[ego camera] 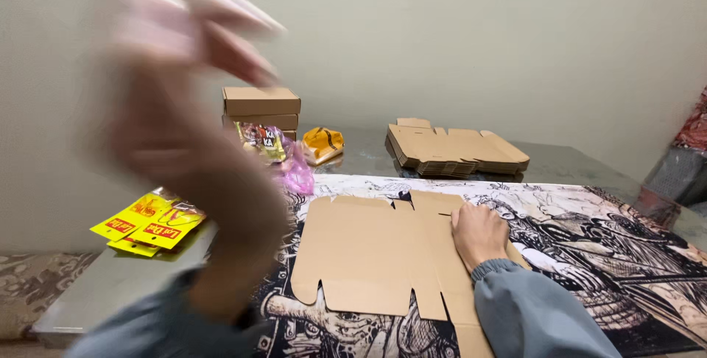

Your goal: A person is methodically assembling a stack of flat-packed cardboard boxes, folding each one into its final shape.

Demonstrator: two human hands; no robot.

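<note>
Right hand presses flat on an unfolded cardboard blank on the desk; blurred left hand raised, grip unreadable; folded boxes stacked behind.

Plain off-white wall fills the back, evenly lit, soft light, no hard shadows. Grey glossy-topped table stands against it, faint reflections on the surface near the wall. A black-and-white illustrated mat covers most of the table's near side. Lower left, below the table edge, a beige patterned cushion or sofa fabric. Far right edge, a red-patterned and a dark object, too cropped to tell.
</note>
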